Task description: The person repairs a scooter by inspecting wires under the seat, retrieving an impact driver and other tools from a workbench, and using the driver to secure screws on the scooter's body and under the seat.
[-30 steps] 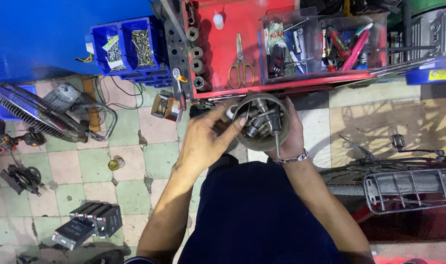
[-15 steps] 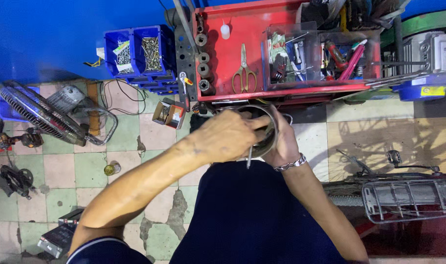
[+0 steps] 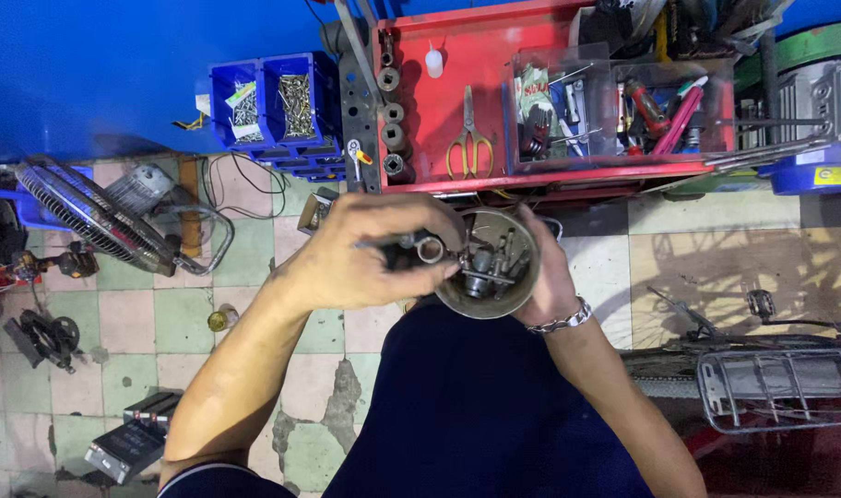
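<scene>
At centre, the right hand [image 3: 548,277] cups a tin [image 3: 488,266] of metal parts. The left hand [image 3: 365,254], at its nine o'clock, pinches what looks like a ring spanner [image 3: 419,245]. Scissors [image 3: 469,140] lie at twelve.

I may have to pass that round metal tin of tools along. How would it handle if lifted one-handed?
The metal tin is packed with steel bits, so probably heavy for its size. Its smooth round wall might slip in the right hand. Long pieces stick up, so tilting it would likely spill them.
</scene>
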